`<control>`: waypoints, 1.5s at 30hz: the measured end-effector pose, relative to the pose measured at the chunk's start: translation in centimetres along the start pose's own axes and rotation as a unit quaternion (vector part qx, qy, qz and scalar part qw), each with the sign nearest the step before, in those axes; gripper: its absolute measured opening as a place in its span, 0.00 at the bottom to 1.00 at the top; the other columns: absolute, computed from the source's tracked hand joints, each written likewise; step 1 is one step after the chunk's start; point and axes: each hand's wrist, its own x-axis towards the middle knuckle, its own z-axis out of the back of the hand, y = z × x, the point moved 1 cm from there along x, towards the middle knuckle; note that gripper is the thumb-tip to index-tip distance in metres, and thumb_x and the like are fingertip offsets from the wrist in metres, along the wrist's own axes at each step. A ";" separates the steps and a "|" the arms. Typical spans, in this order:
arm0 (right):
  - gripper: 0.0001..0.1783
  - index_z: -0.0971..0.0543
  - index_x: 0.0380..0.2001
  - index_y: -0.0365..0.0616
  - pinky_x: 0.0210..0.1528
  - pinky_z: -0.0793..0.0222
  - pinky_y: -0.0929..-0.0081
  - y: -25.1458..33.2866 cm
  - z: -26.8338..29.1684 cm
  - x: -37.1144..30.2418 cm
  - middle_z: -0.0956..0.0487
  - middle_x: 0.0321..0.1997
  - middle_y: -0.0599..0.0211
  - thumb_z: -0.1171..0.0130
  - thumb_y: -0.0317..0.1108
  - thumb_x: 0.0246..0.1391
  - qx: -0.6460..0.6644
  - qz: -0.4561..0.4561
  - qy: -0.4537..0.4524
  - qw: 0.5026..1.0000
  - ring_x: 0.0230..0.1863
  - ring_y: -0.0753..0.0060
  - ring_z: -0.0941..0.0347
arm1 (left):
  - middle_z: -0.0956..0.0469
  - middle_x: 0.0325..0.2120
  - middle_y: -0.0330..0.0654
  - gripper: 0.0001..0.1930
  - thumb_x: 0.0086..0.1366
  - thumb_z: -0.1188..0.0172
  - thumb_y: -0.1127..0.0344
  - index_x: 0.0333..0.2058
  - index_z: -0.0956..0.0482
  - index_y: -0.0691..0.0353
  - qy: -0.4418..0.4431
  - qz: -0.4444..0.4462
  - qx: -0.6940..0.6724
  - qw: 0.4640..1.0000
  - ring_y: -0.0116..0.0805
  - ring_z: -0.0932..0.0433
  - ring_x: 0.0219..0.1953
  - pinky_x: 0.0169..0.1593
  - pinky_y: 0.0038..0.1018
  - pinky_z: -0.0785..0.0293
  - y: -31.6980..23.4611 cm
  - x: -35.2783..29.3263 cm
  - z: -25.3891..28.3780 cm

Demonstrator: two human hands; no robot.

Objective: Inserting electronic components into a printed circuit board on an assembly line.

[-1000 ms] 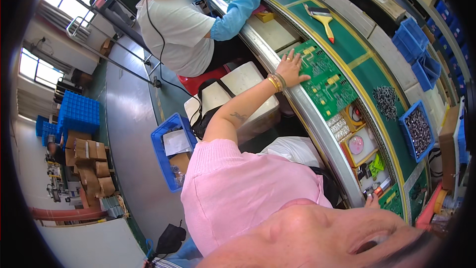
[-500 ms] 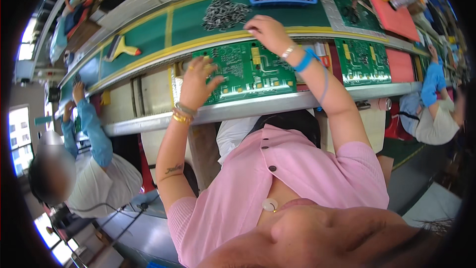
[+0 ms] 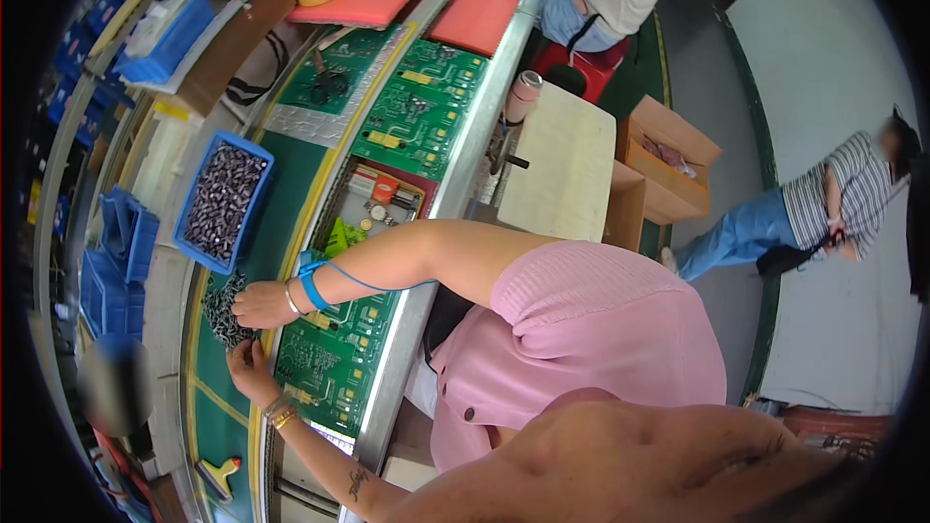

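Both hands meet at a loose pile of small grey electronic components on the green bench mat. My right hand lies over the pile's near side, fingers bent together against the parts. At the pile's lower edge, my left hand has its thumb and fingers pinched. Whatever either hand holds is too small to name. A green circuit board lies on the rail close to my wrists, partly under my right forearm. Just past the pile stands a blue bin filled with small dark cylindrical components.
Further along the rail lie more circuit boards and a red foam sheet. Scissors rest on the mat; a yellow-handled scraper lies at the other end. A blue cord runs from my right wristband. One person sits nearby; another stands in the aisle.
The view has swung to the right. My left hand has moved from above the circuit board to the component pile, its spread fingers now pinched. My right hand has come down onto the pile.
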 end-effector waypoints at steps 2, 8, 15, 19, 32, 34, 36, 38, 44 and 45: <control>0.11 0.25 0.21 0.44 0.32 0.29 0.69 0.0 0.3 0.2 0.26 0.28 0.63 0.44 0.40 0.44 -0.002 -0.026 -0.009 1.000 0.35 0.61 0.29 | 0.25 0.27 0.44 0.06 0.53 0.39 0.73 0.31 0.23 0.66 -0.001 0.020 0.022 1.000 0.38 0.24 0.27 0.31 0.29 0.28 -0.6 0.0 0.5; 0.10 0.25 0.37 0.39 0.48 0.30 0.71 3.6 15.8 -1.3 0.25 0.40 0.58 0.55 0.22 0.54 0.281 -0.221 0.213 0.909 0.44 0.66 0.28 | 0.21 0.26 0.44 0.07 0.54 0.39 0.68 0.33 0.21 0.61 0.012 0.088 0.080 0.993 0.35 0.21 0.28 0.34 0.28 0.26 -0.6 -2.0 1.8; 0.08 0.25 0.29 0.44 0.35 0.33 0.68 -3.1 15.7 -11.2 0.26 0.28 0.63 0.47 0.37 0.52 0.203 -0.198 0.091 0.955 0.32 0.61 0.28 | 0.22 0.30 0.36 0.08 0.57 0.41 0.74 0.37 0.22 0.67 0.026 0.223 -0.258 0.940 0.21 0.25 0.32 0.37 0.17 0.28 -2.0 -8.7 3.2; 0.07 0.25 0.28 0.43 0.37 0.34 0.69 -3.5 17.6 -13.9 0.27 0.29 0.65 0.47 0.35 0.52 0.147 -0.199 0.089 0.965 0.35 0.60 0.30 | 0.23 0.30 0.36 0.10 0.57 0.40 0.74 0.39 0.23 0.67 0.038 0.307 -0.319 0.896 0.21 0.26 0.33 0.38 0.16 0.30 -1.5 -12.3 3.6; 0.07 0.24 0.35 0.44 0.24 0.32 0.80 -2.5 15.8 -13.2 0.25 0.28 0.68 0.48 0.32 0.54 0.248 -0.252 0.175 0.919 0.28 0.77 0.27 | 0.23 0.32 0.35 0.10 0.57 0.39 0.73 0.39 0.23 0.66 0.031 0.325 -0.349 0.878 0.19 0.27 0.33 0.38 0.14 0.32 -1.5 -13.0 3.4; 0.07 0.24 0.35 0.44 0.26 0.32 0.80 -3.0 15.1 -13.1 0.24 0.28 0.68 0.48 0.32 0.54 0.197 -0.192 0.159 0.948 0.29 0.76 0.26 | 0.23 0.32 0.36 0.10 0.57 0.39 0.73 0.39 0.23 0.66 0.026 0.328 -0.349 0.878 0.19 0.27 0.33 0.38 0.14 0.32 -1.9 -12.9 3.4; 0.07 0.24 0.34 0.45 0.29 0.32 0.78 -3.3 14.9 -12.6 0.23 0.29 0.66 0.47 0.33 0.53 0.108 -0.094 0.134 0.981 0.32 0.69 0.25 | 0.23 0.31 0.36 0.10 0.57 0.39 0.74 0.39 0.23 0.67 0.016 0.326 -0.348 0.879 0.20 0.27 0.33 0.39 0.14 0.32 -2.1 -12.8 3.3; 0.05 0.25 0.29 0.42 0.33 0.33 0.74 -3.2 15.0 -12.1 0.26 0.28 0.64 0.45 0.32 0.49 0.105 -0.040 0.095 0.989 0.33 0.65 0.28 | 0.23 0.31 0.36 0.10 0.57 0.39 0.74 0.39 0.23 0.67 0.019 0.327 -0.343 0.880 0.20 0.27 0.33 0.39 0.14 0.32 -2.2 -12.7 3.2; 0.06 0.26 0.21 0.40 0.40 0.36 0.67 -2.6 15.7 -10.7 0.30 0.27 0.62 0.43 0.31 0.44 0.198 -0.124 0.167 0.958 0.36 0.58 0.33 | 0.23 0.31 0.37 0.10 0.57 0.39 0.74 0.38 0.23 0.67 0.018 0.331 -0.339 0.880 0.21 0.26 0.34 0.40 0.15 0.31 -2.4 -12.7 3.2; 0.06 0.26 0.21 0.40 0.40 0.36 0.67 -2.6 15.8 -10.6 0.30 0.27 0.62 0.43 0.31 0.43 0.198 -0.120 0.169 0.958 0.36 0.58 0.33 | 0.23 0.31 0.37 0.10 0.57 0.39 0.74 0.38 0.23 0.67 0.017 0.330 -0.342 0.880 0.21 0.26 0.34 0.40 0.15 0.31 -2.4 -12.7 3.3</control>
